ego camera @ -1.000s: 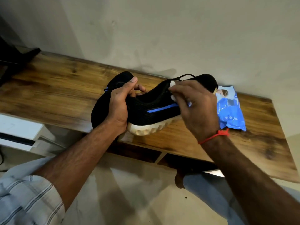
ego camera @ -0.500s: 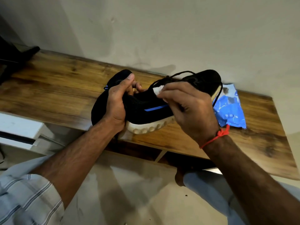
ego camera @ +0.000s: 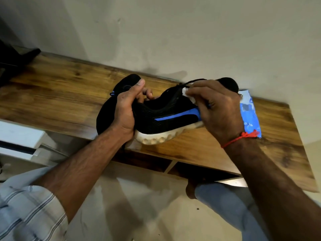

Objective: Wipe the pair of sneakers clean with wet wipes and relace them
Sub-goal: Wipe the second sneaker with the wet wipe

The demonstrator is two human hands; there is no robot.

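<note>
Comparing with a second ago, the right hand [ego camera: 218, 112] has slid its scrunched wet wipe [ego camera: 188, 96] from the blue stripe on the side panel up to the lace area near the tongue, so I'd say the side is more or less done and the wiping has moved on to the top of the shoe. The sneaker [ego camera: 166, 117] has also been tipped a bit, with more of the blue stripe showing now. Left hand [ego camera: 126, 115] is clamped around the heel end, thumb over the collar, holding the shoe just above the front edge of the desk [ego camera: 52, 94], white sole facing the camera. Right hand's fingers are pinched on the wipe and pressing it against the laces [ego camera: 175, 94], which are in but look loose. Count time: two sneakers, one in the hands and the second sneaker [ego camera: 111, 101] lying on the desk right behind it, mostly hidden. One wipe in use, one blue pack of wipes [ego camera: 250, 117] on the desk behind the right wrist, two hands. My guess is we're early on, since shoe two looks untouched and relacing hasn't started.
</note>
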